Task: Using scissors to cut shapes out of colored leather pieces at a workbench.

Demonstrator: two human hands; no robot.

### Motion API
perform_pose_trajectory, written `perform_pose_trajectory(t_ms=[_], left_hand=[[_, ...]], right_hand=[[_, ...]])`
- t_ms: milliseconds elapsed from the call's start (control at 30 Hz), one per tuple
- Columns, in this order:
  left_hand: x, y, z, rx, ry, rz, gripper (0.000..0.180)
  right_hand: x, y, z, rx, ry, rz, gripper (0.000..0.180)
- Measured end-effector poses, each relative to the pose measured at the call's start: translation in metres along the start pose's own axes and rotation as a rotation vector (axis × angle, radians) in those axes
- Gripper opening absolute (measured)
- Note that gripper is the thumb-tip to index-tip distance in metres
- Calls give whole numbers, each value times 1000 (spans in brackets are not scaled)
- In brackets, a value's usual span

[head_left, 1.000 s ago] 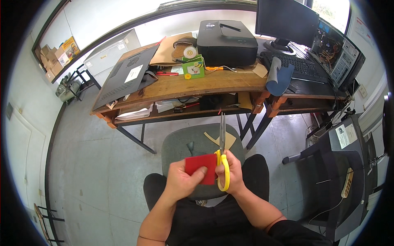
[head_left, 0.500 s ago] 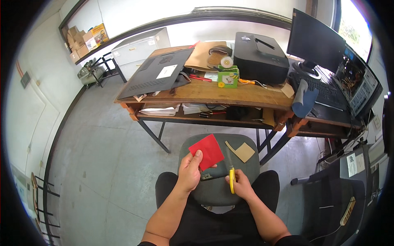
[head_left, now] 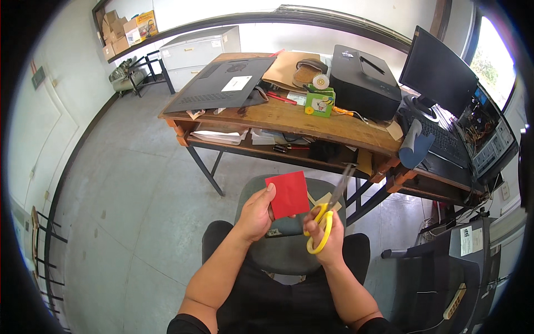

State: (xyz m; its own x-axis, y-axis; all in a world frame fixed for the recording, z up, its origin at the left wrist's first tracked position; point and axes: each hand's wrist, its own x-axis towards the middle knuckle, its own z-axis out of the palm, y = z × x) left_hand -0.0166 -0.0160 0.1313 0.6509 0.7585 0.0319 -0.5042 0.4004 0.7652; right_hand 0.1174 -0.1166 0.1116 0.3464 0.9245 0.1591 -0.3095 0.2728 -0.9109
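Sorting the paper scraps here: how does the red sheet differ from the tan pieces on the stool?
The red sheet is held up in the left hand; the tan pieces lie flat on the stool. The red sheet is bright and looks larger; the tan pieces are dull and partly hidden. Both are flat, straight-edged paper.

**Both hands raised in front of the lap, each gripping**

Both bare forearms come up from the lower edge and converge toward the middle. Left hand (head_left: 256, 214): wrist straight, back of hand facing up, fingers curled under, thumb stretched forward on top, pinching a flat item at its lower left corner. Right hand (head_left: 327, 236): sits just right of the left hand and slightly lower, near it but not touching. Fingers folded through handle loops, thumb on the upper side, knuckles toward the camera, grip closed. Right wrist bent slightly inward. Elbows tucked near the torso, legs visible below the arms, seated pose.
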Motion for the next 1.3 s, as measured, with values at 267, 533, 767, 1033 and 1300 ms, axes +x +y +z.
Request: perform_pose_trajectory(t_ms=[267, 533, 767, 1033, 1300], left_hand=[[-3, 2, -1, -73, -15, -105, 42], [1, 3, -7, -181, -9, -154, 39], [-9, -8, -1, 150, -152, -35, 38], [-4, -24, -3, 235, 170, 133, 21], [1, -29, -52, 543, 380, 222, 15]], right_hand=[[11, -15, 15, -12, 148, 36, 29], [16, -8, 8, 95, 156, 76, 27], [19, -5, 15, 225, 292, 40, 25], [6, 5, 19, 137, 268, 100, 24], [-3, 52, -58, -836, 77, 288, 41]])
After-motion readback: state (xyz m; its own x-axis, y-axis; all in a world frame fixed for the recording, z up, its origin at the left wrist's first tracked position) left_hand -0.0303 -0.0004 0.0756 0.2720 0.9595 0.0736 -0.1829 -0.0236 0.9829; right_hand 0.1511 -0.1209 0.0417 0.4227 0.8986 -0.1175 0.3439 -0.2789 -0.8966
